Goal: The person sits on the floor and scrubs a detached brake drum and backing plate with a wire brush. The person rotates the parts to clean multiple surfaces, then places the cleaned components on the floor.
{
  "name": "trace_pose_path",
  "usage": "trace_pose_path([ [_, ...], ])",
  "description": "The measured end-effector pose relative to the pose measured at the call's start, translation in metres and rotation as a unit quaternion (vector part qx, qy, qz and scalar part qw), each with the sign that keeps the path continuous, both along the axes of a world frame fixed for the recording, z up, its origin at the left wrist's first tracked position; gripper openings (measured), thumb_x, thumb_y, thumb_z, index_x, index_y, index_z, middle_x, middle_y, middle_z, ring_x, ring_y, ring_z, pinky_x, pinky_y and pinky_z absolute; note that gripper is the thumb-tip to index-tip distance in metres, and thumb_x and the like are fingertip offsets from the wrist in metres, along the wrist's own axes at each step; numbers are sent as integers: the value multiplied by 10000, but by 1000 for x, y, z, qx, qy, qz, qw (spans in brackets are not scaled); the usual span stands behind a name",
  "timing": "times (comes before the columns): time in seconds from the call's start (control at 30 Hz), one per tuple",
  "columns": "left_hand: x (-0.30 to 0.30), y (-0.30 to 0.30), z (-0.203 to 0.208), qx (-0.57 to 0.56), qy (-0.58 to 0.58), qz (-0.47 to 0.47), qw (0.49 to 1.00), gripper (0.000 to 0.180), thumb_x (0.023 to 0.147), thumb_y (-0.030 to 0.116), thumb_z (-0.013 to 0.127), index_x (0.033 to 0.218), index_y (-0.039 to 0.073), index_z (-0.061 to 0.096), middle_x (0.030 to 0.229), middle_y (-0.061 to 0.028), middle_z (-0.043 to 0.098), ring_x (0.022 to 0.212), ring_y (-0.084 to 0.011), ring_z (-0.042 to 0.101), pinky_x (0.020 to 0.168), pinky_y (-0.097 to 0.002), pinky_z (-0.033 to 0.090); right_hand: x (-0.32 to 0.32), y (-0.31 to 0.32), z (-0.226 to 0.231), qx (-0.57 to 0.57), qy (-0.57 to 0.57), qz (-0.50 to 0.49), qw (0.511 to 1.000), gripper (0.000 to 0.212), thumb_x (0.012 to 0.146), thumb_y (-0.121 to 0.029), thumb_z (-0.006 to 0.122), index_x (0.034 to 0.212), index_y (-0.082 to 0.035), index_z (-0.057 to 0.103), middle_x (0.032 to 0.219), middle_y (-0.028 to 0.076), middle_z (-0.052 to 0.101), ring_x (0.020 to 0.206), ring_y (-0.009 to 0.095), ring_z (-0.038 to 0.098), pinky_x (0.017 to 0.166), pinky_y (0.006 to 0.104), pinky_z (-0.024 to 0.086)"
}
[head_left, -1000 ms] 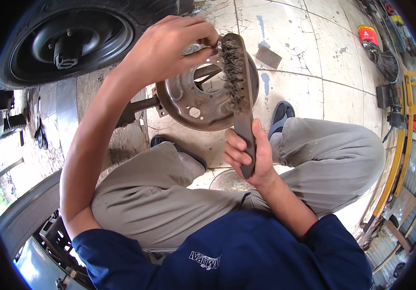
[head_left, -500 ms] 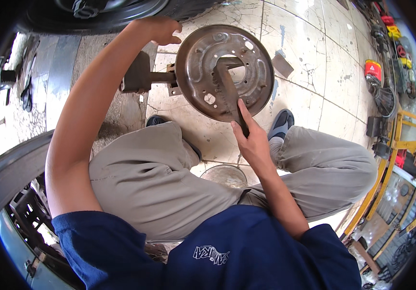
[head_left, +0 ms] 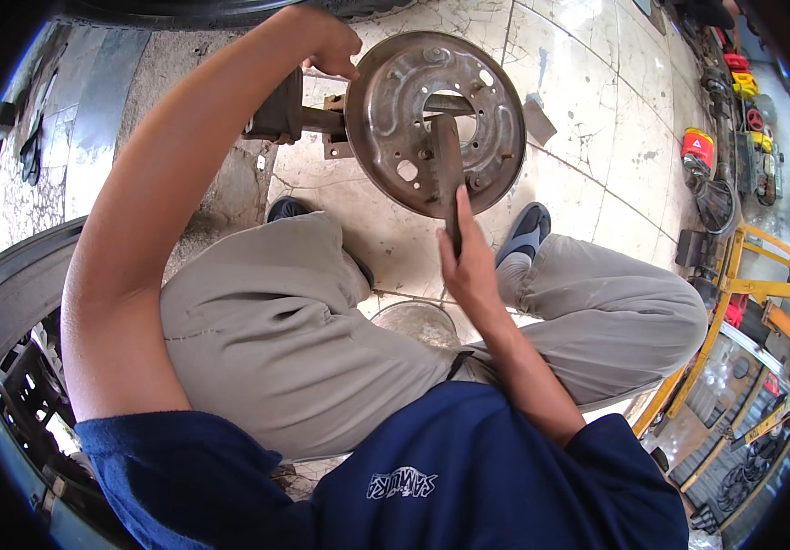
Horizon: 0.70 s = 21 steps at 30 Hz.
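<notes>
A round, brown, worn brake backing plate (head_left: 390, 115) stands tilted in front of me, with a large centre hole and several smaller holes. My right hand (head_left: 473, 261) grips the handle of a wire brush (head_left: 447, 160). The brush lies across the lower middle of the plate; its bristle side is mostly turned from view. At the plate's upper left rim is my left hand (head_left: 332, 44), with fingers curled and a fingertip against the edge. Its thumb is partly hidden. Behind the plate, a metal bar (head_left: 321, 119) leads left to a dark block (head_left: 277, 112).
A black tyre (head_left: 230, 16) lies along the top edge. On the tiled floor are a small flat brown piece (head_left: 539, 122), a red and yellow can (head_left: 697, 148) and a yellow metal frame (head_left: 766, 288). A round pale seat or lid (head_left: 413, 323) shows between my legs.
The wire brush has swung more upright, its tip shifting right across the plate. My left hand has come to the rim, its fingers more curled. The whole view has shifted slightly.
</notes>
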<state>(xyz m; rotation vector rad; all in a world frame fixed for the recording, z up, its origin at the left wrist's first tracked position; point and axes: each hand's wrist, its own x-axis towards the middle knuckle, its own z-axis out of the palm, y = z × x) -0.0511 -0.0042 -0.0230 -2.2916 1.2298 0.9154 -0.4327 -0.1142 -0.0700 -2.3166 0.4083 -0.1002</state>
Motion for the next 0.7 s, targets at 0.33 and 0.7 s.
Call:
trace_pose_path([
  [0.33, -31, -17, 22, 25, 23, -33, 999, 713, 969, 470, 594, 1555, 149, 347, 1397, -179, 587, 1294, -340, 562, 1083, -445, 445, 3, -1, 3, 47, 17, -24, 998, 718, 974, -153, 590, 1595, -123, 230, 1159, 331, 627, 1017, 494, 628, 856, 491, 498],
  [0.7, -40, -13, 6, 35, 47, -25, 998, 757, 998, 271, 526, 1623, 167, 111, 1241, -224, 663, 1132, -349, 653, 988, -449, 491, -4, -5, 29, 180, 110, -154, 965, 778, 972, -130, 603, 1599, -73, 146, 1307, 321, 561, 1145, 474, 595, 945, 459, 475],
])
